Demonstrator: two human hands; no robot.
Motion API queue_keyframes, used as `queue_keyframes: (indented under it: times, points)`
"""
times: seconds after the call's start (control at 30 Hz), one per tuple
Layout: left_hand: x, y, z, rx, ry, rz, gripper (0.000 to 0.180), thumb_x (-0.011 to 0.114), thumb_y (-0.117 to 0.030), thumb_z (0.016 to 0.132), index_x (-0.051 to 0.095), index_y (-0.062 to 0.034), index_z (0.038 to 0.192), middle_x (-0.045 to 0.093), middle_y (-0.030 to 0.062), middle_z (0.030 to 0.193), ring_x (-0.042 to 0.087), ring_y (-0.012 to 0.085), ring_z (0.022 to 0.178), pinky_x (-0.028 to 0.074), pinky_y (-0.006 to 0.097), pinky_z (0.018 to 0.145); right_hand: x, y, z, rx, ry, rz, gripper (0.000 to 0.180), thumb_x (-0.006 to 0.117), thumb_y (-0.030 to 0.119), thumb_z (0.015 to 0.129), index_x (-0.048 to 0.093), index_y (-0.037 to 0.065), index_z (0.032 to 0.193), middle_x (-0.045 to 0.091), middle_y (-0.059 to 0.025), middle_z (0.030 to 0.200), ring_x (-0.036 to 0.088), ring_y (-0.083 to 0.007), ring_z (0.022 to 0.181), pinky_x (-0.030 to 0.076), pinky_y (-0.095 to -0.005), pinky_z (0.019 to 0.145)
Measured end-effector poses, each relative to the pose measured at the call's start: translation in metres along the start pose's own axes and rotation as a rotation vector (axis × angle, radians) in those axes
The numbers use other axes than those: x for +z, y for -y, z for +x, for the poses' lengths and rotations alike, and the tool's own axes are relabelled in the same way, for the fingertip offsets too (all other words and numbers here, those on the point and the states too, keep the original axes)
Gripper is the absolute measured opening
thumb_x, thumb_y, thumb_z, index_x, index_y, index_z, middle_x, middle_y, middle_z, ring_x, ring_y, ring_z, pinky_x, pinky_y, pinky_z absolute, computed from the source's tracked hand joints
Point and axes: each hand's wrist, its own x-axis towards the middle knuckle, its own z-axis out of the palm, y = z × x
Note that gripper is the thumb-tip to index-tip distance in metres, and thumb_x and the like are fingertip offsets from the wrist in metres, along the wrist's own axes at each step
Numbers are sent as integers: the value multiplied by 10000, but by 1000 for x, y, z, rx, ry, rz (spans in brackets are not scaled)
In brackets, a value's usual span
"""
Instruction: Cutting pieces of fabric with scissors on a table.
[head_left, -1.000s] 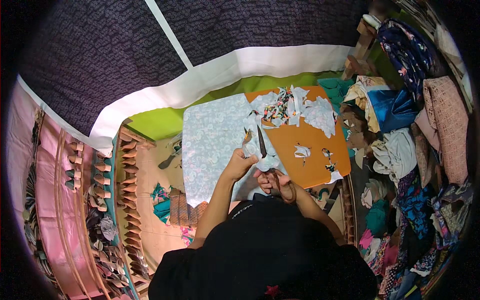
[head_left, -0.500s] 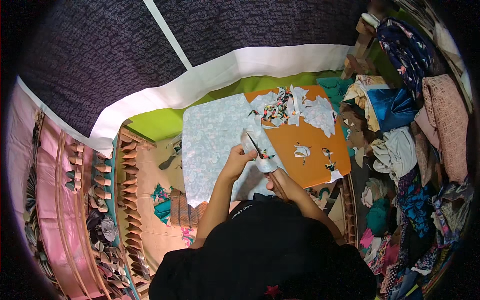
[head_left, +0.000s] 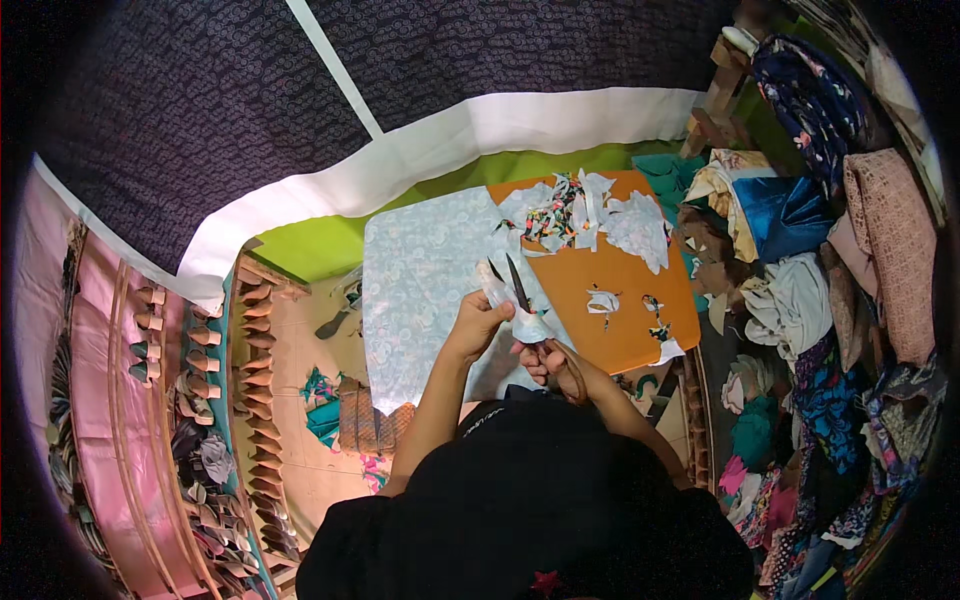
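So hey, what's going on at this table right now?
A person's left hand pinches a small pale fabric piece, while the right hand grips scissors with blades parted beside it. A whitish patterned cloth covers the left part of the orange table; fabric scraps lie on the right, mostly toward the far edge.

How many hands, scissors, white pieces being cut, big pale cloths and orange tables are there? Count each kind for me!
Hands: 2, left hand and right hand
Scissors: 1 pair
White piece: 1
Big pale cloth: 1
Orange table: 1
Total: 6
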Motion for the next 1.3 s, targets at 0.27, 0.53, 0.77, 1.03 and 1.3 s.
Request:
queue_keyframes:
  times: [0.27, 0.53, 0.77, 1.03, 1.3]
  points:
    - [-2, -10, -2, -27, -18, 139, 212, 606, -146, 732, 567, -3, 882, 586, 42, 838, 528, 116, 766, 409, 259, 719, 2, 11, -2, 151, 13, 32, 682, 490, 619, 662, 384, 30, 989, 279, 40, 696, 261, -47, 565, 254, -184, 514]
    - [1, -22, -4, -37, -10, 286, 168, 622, -137, 717, 596, -15, 828, 578, 8, 774, 495, 77, 703, 396, 232, 658, -8, 9, 1, 305, 22, 189, 397, 447, 401, 793, 415, 33, 936, 264, 62, 626, 241, -32, 494, 255, -173, 479]
    - [1, -29, -5, -59, -8, 379, 154, 641, -127, 697, 609, -12, 794, 581, 7, 752, 501, 79, 671, 408, 237, 636, -8, 5, 1, 351, -16, 188, 792, 599, 626, 551, 397, 19, 1018, 286, 67, 667, 269, -18, 537, 256, -168, 508]
    - [-1, -27, -2, -100, 66, 362, 191, 670, -134, 656, 599, -14, 787, 590, 30, 765, 523, 103, 701, 406, 248, 659, -3, -3, 0, 134, -34, 223, 583, 624, 411, 645, 423, -10, 995, 321, 58, 654, 317, -21, 502, 287, -161, 459]
    - [-2, -24, -3, -112, 94, 357, 223, 690, -141, 636, 606, -14, 799, 595, 35, 776, 529, 108, 715, 410, 255, 674, -6, -2, 2, 220, -72, 316, 431, 589, 261, 638, 442, -10, 940, 337, 55, 633, 338, -20, 494, 285, -161, 434]
